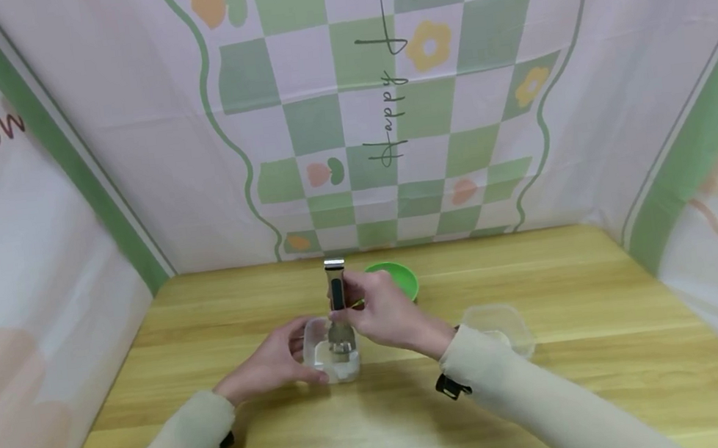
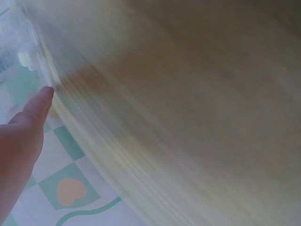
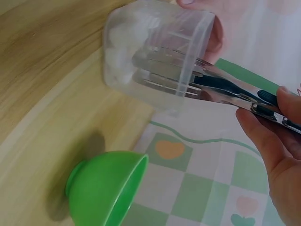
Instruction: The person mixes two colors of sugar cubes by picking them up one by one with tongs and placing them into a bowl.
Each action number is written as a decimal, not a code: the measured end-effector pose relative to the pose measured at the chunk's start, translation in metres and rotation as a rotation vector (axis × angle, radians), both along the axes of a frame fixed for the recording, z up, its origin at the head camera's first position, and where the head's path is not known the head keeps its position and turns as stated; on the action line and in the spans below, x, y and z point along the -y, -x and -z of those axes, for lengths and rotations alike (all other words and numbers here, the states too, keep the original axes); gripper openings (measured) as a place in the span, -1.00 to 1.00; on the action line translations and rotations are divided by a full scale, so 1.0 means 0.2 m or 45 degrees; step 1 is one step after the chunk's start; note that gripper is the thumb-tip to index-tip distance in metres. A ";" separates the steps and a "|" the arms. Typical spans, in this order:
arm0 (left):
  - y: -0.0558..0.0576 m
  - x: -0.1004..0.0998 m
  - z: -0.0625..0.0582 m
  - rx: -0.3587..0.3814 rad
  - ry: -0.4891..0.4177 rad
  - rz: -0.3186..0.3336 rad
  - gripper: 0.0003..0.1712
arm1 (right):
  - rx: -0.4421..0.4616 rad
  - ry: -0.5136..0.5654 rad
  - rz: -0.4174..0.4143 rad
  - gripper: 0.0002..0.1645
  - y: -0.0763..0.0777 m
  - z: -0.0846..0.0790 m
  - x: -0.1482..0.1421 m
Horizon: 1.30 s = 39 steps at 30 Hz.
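My right hand (image 1: 391, 313) pinches metal food tongs (image 3: 237, 94) with dark inlays, held upright with their slotted tips down inside a clear plastic container (image 1: 312, 349). White pieces (image 3: 122, 56) lie at the bottom of that container, close by the tips. Around its left side, my left hand (image 1: 274, 363) holds the container between thumb and fingers. The left wrist view shows little more than this hand's thumb (image 2: 34, 110) at the container's wall. Just beyond the right hand stands a green bowl (image 3: 106, 188), partly covered by it in the head view.
A second clear plastic container (image 1: 513, 328) stands to the right, partly behind the right sleeve. The wooden table (image 1: 579, 287) ends at a hanging cloth (image 1: 360, 120) with green checks; more cloth hangs on both sides.
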<state>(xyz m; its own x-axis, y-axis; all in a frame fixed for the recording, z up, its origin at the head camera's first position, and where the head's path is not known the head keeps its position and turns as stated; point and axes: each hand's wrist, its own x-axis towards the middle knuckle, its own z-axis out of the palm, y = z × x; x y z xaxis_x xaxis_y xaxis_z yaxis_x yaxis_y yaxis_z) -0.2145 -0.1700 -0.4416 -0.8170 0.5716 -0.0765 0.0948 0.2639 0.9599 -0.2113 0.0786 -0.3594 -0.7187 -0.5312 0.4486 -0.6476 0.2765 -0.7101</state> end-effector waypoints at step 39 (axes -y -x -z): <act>0.00 0.00 0.00 -0.007 0.000 0.003 0.04 | 0.057 0.053 0.022 -0.80 -0.01 0.06 0.07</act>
